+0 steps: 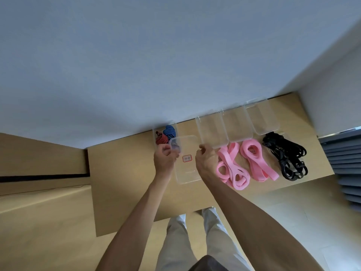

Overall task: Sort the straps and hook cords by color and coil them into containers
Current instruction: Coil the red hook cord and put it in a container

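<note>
Surface: light wooden tabletop (136, 192), back edge against a pale wall (156, 65).

Left hand (165, 158): fingers curled, gripping the near-left corner area of a clear lid (186, 159); the lid's far-left corner overlaps the container behind it.

Right hand (207, 160): fingers curled at the lid's right edge, just by the near-left corner of an empty container; exact contact (lid or container rim) cannot be told.

Clear lid: flat, transparent, rounded corners, lying mid-tabletop between the two hands; a small red-bordered label (187, 158) shows through or on it.

Left container (156, 132): clear, at the back edge, left of the others; holds a blue striped hook cord (169, 131) and a red striped hook cord (161, 139), bundled side by side.

Empty containers: three clear ones in a row along the back edge toward the right back corner — first (212, 130), second (237, 124), third (262, 118) — sides touching or nearly so.

Pink straps: two loose bundles on the tabletop, not in any container; one (232, 169) just in front of the first and second empty containers, beside the right hand; the other (256, 161) to its right.

Black straps (286, 159): tangled pile with buckles near the right edge, in front of the third empty container.

Person: light trousers (175, 241) visible below the near edge.
</note>
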